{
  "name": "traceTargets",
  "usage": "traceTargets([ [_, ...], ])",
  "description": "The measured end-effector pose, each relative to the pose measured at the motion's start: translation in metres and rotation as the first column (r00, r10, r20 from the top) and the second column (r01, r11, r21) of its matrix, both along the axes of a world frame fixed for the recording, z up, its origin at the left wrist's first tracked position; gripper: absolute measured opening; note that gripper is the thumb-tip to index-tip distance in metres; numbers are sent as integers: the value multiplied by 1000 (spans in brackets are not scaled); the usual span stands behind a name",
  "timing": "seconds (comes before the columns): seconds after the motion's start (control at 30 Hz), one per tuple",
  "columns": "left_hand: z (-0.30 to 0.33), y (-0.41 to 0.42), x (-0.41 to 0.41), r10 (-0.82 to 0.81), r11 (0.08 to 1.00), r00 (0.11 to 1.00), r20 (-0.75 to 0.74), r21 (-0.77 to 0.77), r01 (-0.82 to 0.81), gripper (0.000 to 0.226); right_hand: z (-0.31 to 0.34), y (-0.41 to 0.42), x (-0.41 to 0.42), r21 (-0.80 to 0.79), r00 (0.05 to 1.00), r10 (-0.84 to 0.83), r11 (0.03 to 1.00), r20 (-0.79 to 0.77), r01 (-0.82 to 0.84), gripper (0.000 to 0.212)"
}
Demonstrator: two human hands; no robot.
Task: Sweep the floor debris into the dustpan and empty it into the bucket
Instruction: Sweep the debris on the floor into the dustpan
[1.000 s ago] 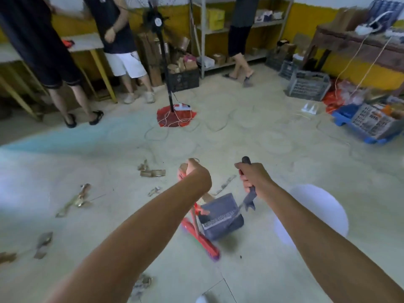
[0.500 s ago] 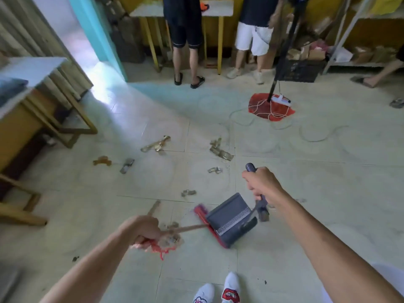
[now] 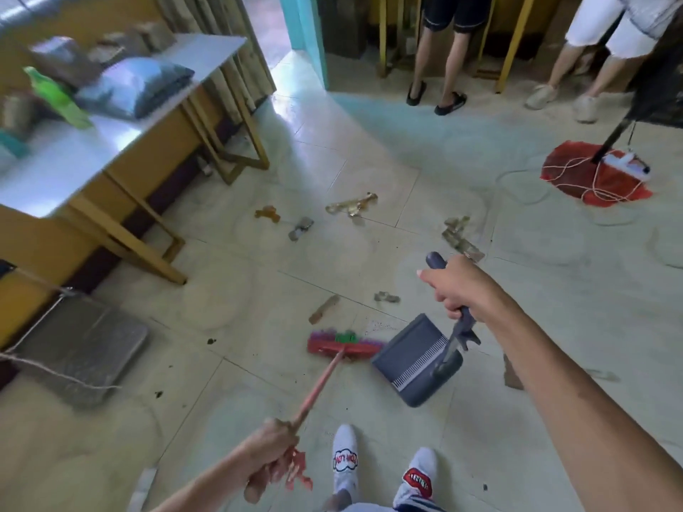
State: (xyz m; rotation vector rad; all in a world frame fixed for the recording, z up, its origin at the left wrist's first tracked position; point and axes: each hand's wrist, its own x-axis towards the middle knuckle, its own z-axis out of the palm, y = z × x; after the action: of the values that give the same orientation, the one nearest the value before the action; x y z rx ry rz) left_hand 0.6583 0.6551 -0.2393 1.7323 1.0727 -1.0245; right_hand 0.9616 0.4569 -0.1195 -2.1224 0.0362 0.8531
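My left hand [image 3: 268, 458] grips the end of a red broom's handle; the broom head [image 3: 342, 345] rests on the tiled floor just left of the dustpan. My right hand [image 3: 460, 286] is closed on the upright handle of a dark blue dustpan [image 3: 414, 358], whose mouth faces up-left. Scraps of debris lie on the floor beyond: a brown strip [image 3: 324, 308], a small grey piece [image 3: 386, 298], a gold twisted piece [image 3: 353, 205], a grey scrap [image 3: 301, 229] and a pile [image 3: 458, 236] near my right hand. No bucket is in view.
A yellow-framed table [image 3: 111, 149] with bags and a green bottle stands at left, a metal tray [image 3: 81, 349] below it. Two people's legs stand at the back. A fan base on a red mat [image 3: 595, 175] with cords sits at right. My socked feet [image 3: 380, 463] are below.
The view has swung left and down. The broom head has moved from under the dustpan's edge out to its left, and my left hand now holds the handle lower in the frame.
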Motion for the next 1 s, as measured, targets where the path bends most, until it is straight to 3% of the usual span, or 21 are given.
traceTargets([
  [0.07, -11, 15, 6, 161, 984, 986, 32, -88, -158, 17, -3, 11, 2, 32, 1000, -11, 999, -16, 11, 34],
  [0.27, -23, 88, 38, 233, 958, 960, 155, -205, -200, 13, -7, 46, 9, 56, 999, -48, 997, -2, 48, 32],
  [0.5, -8, 183, 69, 255, 964, 943, 216, -135, -230, 30, 2, 110, 25, 99, 995, -100, 990, -18, 101, 30],
  [0.6, -16, 192, 117, 326, 942, 922, 207, -159, -297, 20, 2, 129, 31, 117, 989, -146, 982, -11, 147, 30],
  [0.8, -33, 164, 229, 503, 857, 844, 186, -234, -459, 39, 3, 159, 61, 115, 982, -187, 976, 12, 184, 32],
  [0.9, -31, 169, 273, 477, 830, 870, 121, -388, -401, 32, 2, 175, 94, 124, 982, -187, 975, 10, 184, 33],
  [1.0, -9, 221, 311, 494, 740, 870, -8, -522, -424, 42, 7, 201, 134, 155, 985, -171, 973, -30, 174, 34],
])
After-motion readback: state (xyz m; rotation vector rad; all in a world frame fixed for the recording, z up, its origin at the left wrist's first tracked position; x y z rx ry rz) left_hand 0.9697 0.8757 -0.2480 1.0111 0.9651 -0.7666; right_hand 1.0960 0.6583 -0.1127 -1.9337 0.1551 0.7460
